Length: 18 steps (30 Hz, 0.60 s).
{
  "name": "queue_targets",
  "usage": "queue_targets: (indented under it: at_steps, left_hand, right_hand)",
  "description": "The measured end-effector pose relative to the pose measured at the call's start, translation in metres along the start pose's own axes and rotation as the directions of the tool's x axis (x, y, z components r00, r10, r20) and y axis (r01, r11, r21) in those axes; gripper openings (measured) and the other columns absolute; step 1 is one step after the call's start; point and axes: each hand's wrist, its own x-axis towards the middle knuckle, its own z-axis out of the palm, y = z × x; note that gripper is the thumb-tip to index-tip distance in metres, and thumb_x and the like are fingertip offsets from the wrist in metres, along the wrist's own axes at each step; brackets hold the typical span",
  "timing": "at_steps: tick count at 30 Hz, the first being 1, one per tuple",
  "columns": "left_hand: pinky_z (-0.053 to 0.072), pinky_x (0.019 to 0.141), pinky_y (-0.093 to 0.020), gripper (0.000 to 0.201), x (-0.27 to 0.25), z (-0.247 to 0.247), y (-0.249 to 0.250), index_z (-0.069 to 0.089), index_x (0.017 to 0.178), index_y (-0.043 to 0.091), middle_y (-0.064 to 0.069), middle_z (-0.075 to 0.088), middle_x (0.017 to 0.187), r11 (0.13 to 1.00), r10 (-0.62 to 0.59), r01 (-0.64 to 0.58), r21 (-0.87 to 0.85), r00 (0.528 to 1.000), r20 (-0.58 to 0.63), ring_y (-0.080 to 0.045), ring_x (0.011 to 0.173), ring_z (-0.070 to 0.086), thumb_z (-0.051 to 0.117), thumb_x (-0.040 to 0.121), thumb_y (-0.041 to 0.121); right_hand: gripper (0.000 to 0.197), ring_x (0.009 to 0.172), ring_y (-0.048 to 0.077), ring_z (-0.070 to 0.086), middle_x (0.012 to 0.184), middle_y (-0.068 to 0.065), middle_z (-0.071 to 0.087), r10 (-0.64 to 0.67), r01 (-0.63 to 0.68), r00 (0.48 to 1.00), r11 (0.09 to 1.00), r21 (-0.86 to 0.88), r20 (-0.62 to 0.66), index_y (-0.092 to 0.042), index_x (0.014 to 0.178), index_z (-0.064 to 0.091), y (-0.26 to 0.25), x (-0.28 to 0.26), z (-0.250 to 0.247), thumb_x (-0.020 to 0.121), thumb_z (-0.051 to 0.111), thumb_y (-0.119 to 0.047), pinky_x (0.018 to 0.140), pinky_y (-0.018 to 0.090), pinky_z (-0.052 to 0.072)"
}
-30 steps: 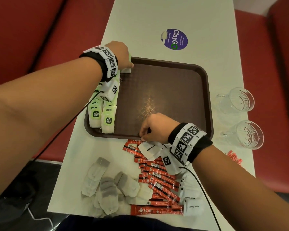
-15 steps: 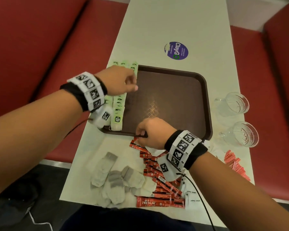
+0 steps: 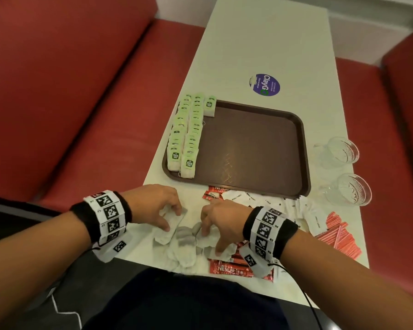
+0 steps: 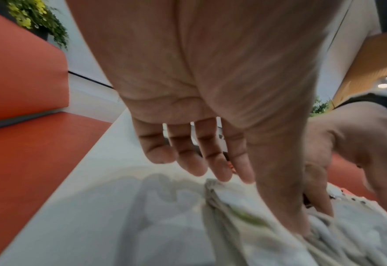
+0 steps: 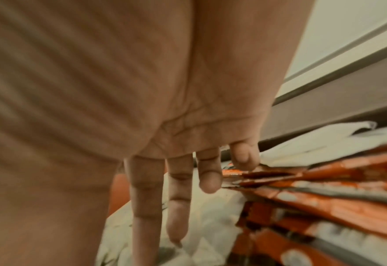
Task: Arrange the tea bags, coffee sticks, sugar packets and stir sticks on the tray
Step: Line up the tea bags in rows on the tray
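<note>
The loose tea bags lie in a heap at the lower centre of the head view, on the table just below the tray. Both hands are down on that heap. The left hand has thumb and fingers spread over one bag at the heap's left edge; whether it has pinched it yet I cannot tell. The right hand reaches in from the right with fingers extended, touching bags but gripping nothing I can see.

To do this step well, I would lift one bag at a time by its top edge, so that strings do not drag neighbours, and lay it beside the existing rows.

The tray holds green-tagged bags in two overlapping columns along its left side, one more starting a third; the rest of it is bare. Coffee sticks, sugar packets and stir sticks are on the table at right, beside two glass cups.
</note>
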Motion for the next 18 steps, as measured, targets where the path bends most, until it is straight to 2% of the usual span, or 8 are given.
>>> queue_targets:
  at_steps: [2, 4, 8, 10, 13, 15, 18]
  left_hand:
    - [0.030, 0.069, -0.008, 0.046, -0.001, 0.005, -0.001, 0.062, 0.120, 0.036, 0.019, 0.051, 0.117, 1.000, -0.015, 0.015, 0.012, 1.000, -0.007, 0.001, 0.093, 0.044, 0.079, 0.078, 0.046]
    - [0.032, 0.075, -0.015, 0.045, -0.002, 0.010, -0.002, 0.061, 0.120, 0.036, 0.019, 0.051, 0.119, 1.000, -0.019, 0.019, 0.012, 1.000, -0.022, 0.001, 0.096, 0.044, 0.078, 0.079, 0.044]
    - [0.035, 0.076, -0.018, 0.037, -0.004, 0.014, -0.004, 0.065, 0.119, 0.034, 0.018, 0.055, 0.117, 1.000, -0.010, 0.010, 0.014, 0.998, -0.057, 0.002, 0.091, 0.044, 0.073, 0.084, 0.041]
    - [0.038, 0.076, -0.019, 0.028, -0.004, 0.014, -0.005, 0.067, 0.115, 0.034, 0.017, 0.059, 0.113, 1.000, -0.001, 0.002, 0.013, 0.997, -0.083, 0.000, 0.089, 0.049, 0.069, 0.088, 0.040]
    - [0.048, 0.080, -0.027, 0.021, -0.004, 0.009, -0.008, 0.069, 0.110, 0.036, 0.017, 0.064, 0.104, 1.000, -0.016, 0.014, -0.009, 0.990, -0.138, -0.004, 0.088, 0.055, 0.064, 0.091, 0.044]
    - [0.049, 0.080, -0.029, 0.020, -0.004, 0.001, -0.007, 0.071, 0.110, 0.035, 0.016, 0.065, 0.102, 0.999, -0.042, 0.035, -0.037, 0.977, -0.211, -0.004, 0.084, 0.055, 0.063, 0.093, 0.043]
    - [0.052, 0.080, -0.034, 0.019, -0.001, -0.014, -0.004, 0.073, 0.108, 0.028, 0.012, 0.069, 0.098, 0.994, -0.021, -0.026, -0.111, 0.916, -0.400, -0.009, 0.087, 0.061, 0.064, 0.094, 0.037]
  right_hand:
    - [0.053, 0.112, 0.019, 0.044, 0.125, -0.007, 0.053, -0.011, 0.012, 1.000, 0.997, -0.071, 0.009, -0.030, 0.121, 0.069, 0.000, 0.001, 0.001, 0.072, 0.084, -0.043, 0.095, 0.039, 0.044]
    - [0.049, 0.111, 0.019, 0.044, 0.126, -0.007, 0.054, -0.017, 0.017, 1.000, 0.996, -0.085, -0.001, -0.032, 0.126, 0.066, -0.002, 0.000, 0.001, 0.079, 0.080, -0.034, 0.094, 0.038, 0.044]
    - [0.023, 0.104, 0.018, 0.048, 0.114, -0.008, 0.064, -0.036, 0.032, 0.996, 0.999, -0.039, -0.081, -0.031, 0.111, 0.073, -0.005, 0.000, 0.003, 0.089, 0.066, -0.028, 0.090, 0.038, 0.047]
    - [0.020, 0.104, 0.017, 0.051, 0.111, -0.008, 0.067, -0.021, 0.023, 0.992, 1.000, 0.011, -0.127, -0.026, 0.105, 0.075, -0.004, -0.001, 0.003, 0.091, 0.062, -0.027, 0.092, 0.038, 0.047]
    - [0.019, 0.103, 0.016, 0.054, 0.110, -0.003, 0.066, 0.038, -0.011, 0.974, 0.992, 0.123, -0.221, -0.020, 0.105, 0.071, 0.001, -0.002, 0.002, 0.091, 0.061, -0.029, 0.090, 0.033, 0.046]
    - [0.016, 0.095, 0.017, 0.054, 0.101, 0.000, 0.065, 0.081, -0.009, 0.942, 0.976, 0.218, -0.325, -0.016, 0.097, 0.067, 0.004, -0.003, -0.002, 0.088, 0.062, -0.029, 0.083, 0.031, 0.047]
    - [0.009, 0.079, 0.014, 0.055, 0.089, 0.000, 0.066, 0.170, -0.002, 0.886, 0.932, 0.362, -0.431, -0.013, 0.086, 0.065, 0.011, -0.002, -0.010, 0.086, 0.059, -0.020, 0.070, 0.028, 0.045]
